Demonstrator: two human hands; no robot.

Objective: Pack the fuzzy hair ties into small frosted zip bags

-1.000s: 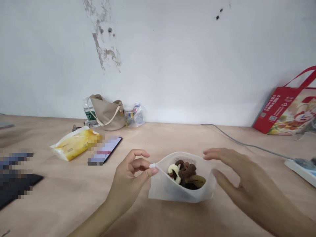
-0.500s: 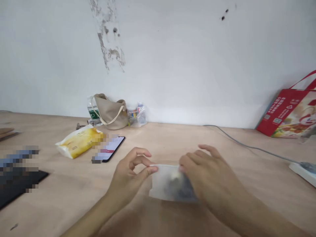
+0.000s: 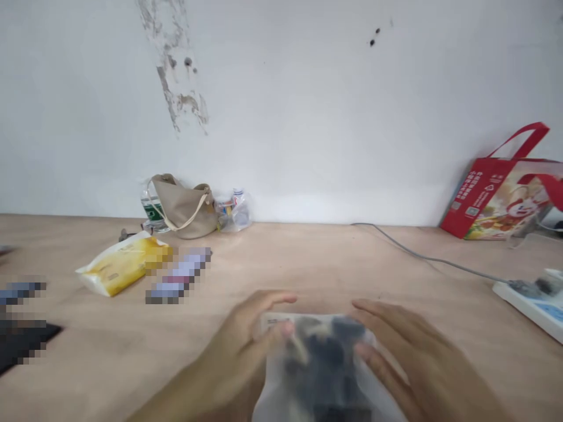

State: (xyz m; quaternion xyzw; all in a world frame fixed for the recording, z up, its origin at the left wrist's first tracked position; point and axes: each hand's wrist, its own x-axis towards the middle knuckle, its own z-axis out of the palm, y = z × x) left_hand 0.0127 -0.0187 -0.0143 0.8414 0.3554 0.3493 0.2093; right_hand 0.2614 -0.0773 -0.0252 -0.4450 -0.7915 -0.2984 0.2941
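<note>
Holding: frosted plastic zip bag (image 3: 316,375) of dark food chunks (image 3: 325,357), near middle of the plywood table (image 3: 308,258), motion-blurred.
Left hand (image 3: 237,346): half-curled over the bag's far left corner, fingertips on the plastic.
Right hand (image 3: 409,351): fingers spread against the bag's right side; firmness of grip impossible to tell through the blur.
Far left: yellow packet (image 3: 118,264), pixelated phone (image 3: 178,275).
Far edge: beige handbag (image 3: 185,208), water bottle (image 3: 152,205).
Right: red tote bag (image 3: 497,187), power strip (image 3: 528,308).
</note>
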